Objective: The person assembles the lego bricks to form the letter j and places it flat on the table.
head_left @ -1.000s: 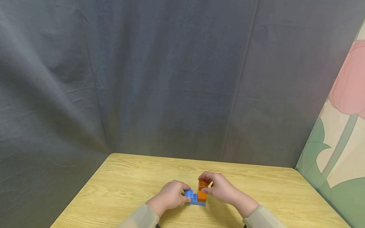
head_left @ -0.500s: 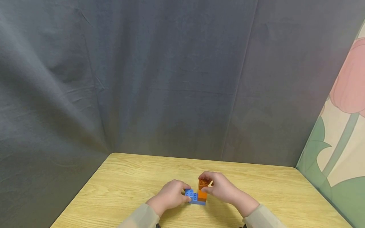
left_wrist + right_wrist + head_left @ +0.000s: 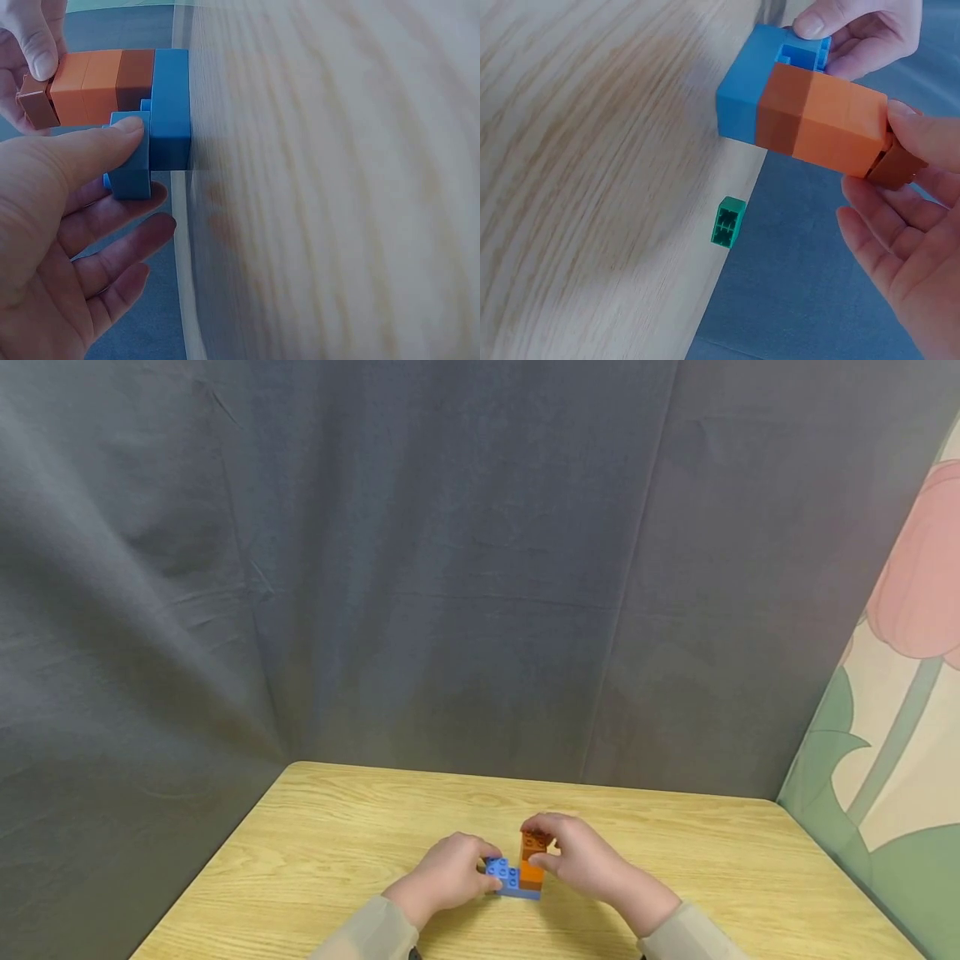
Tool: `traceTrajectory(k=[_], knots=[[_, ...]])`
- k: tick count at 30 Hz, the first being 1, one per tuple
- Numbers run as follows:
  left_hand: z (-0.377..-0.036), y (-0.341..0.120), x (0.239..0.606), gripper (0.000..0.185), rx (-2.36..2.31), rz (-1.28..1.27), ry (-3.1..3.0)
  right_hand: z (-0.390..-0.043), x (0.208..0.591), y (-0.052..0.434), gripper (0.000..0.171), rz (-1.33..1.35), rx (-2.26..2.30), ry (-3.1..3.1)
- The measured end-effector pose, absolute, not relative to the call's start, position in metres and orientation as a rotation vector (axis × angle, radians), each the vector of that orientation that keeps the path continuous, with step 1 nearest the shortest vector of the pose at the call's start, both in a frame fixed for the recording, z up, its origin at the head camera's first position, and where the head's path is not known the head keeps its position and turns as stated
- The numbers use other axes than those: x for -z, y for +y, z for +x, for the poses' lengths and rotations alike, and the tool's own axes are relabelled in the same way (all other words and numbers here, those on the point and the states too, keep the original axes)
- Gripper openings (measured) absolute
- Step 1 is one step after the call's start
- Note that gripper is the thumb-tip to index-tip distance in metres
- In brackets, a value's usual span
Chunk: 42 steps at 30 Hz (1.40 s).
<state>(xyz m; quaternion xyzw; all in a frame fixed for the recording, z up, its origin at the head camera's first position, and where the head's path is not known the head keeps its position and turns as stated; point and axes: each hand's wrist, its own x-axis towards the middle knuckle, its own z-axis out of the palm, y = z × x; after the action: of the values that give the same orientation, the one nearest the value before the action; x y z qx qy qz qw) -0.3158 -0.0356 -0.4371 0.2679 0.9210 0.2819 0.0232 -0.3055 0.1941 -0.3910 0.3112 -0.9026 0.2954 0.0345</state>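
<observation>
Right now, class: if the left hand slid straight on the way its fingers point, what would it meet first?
The left hand already touches the small blue brick; straight beyond stands the orange stack, which the right hand grips. Depth is uncertain.

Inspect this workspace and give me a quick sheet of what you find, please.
Surface: wooden table, light grain.
Job's things: blue bricks on the table, with an orange-brown stack standing on them.
Clutter: small green brick by the table edge; what it rests on is unclear.
Grips: left hand pinches the blue bricks; right hand pinches the stack's top.
Cables: nothing seen.
Surroundings: grey cloth behind, flower panel to the right.
</observation>
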Motion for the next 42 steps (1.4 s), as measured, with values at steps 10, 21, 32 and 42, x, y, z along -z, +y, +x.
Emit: traceTrajectory(k=[10,21,32,42], knots=[[-0.316,-0.036,0.438,0.034,-0.852,0.823,2.861,-0.304,0.398,0.193,0.035,0.982,-0.853,-2.706],[-0.315,-0.036,0.438,0.034,-0.853,0.820,2.867,-0.301,0.402,0.191,0.036,0.933,-0.866,-2.684],[-0.314,-0.035,0.438,0.035,-0.898,0.818,2.865,-0.298,0.401,0.191,0.038,0.895,-0.850,-2.696],[-0.316,-0.037,0.438,0.035,-0.900,0.811,2.848,-0.299,0.402,0.192,0.039,0.886,-0.834,-2.708]])
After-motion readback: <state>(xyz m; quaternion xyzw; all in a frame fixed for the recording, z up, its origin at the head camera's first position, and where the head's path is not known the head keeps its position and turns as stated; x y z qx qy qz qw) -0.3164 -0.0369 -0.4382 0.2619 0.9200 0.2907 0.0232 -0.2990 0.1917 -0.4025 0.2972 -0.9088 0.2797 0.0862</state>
